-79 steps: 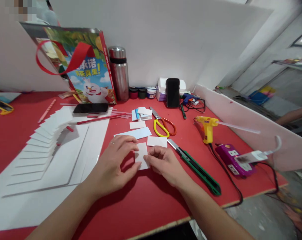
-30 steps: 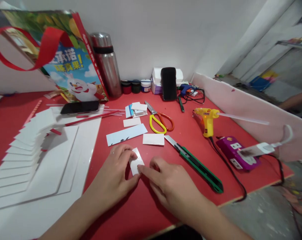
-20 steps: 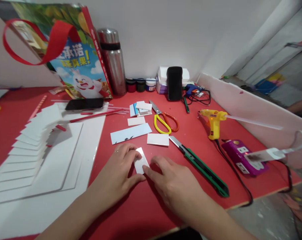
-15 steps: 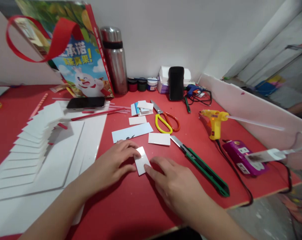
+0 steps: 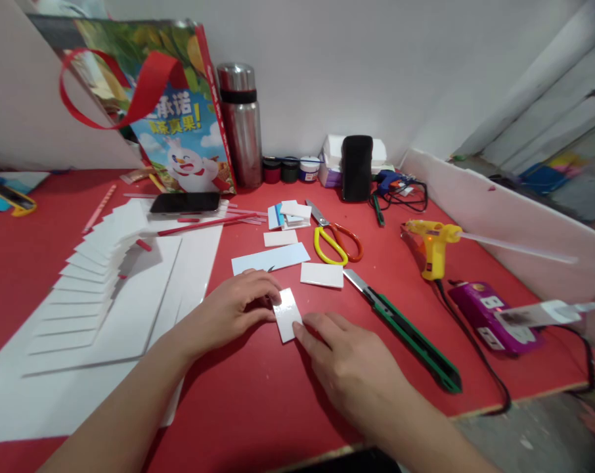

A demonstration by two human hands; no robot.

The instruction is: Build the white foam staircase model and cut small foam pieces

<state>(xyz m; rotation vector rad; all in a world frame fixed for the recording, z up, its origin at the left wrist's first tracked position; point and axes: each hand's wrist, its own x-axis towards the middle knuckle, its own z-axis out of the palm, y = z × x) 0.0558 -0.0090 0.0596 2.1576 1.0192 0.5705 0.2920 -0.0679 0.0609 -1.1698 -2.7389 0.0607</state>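
A small white foam-board rectangle (image 5: 287,314) lies flat on the red table (image 5: 258,407). My left hand (image 5: 233,310) rests beside it, its fingertips touching the piece's left edge. My right hand (image 5: 349,368) lies flat just below and to the right, its index fingertip at the piece's lower right corner. Neither hand grips the piece. More cut pieces lie just beyond: a white rectangle (image 5: 322,274), a pale blue strip (image 5: 270,259) and a small stack (image 5: 288,215).
A green utility knife (image 5: 406,332) and yellow-handled scissors (image 5: 334,240) lie right of my hands. A yellow glue gun (image 5: 433,246) and purple power strip (image 5: 494,315) sit further right. White foam sheets with fanned steps (image 5: 90,282) lie left. A bag, flask (image 5: 241,125) and phone (image 5: 185,202) stand behind.
My left hand has slid off the top of the white piece and now touches only its left edge. The piece lies flatter on the table. The view shifted slightly.
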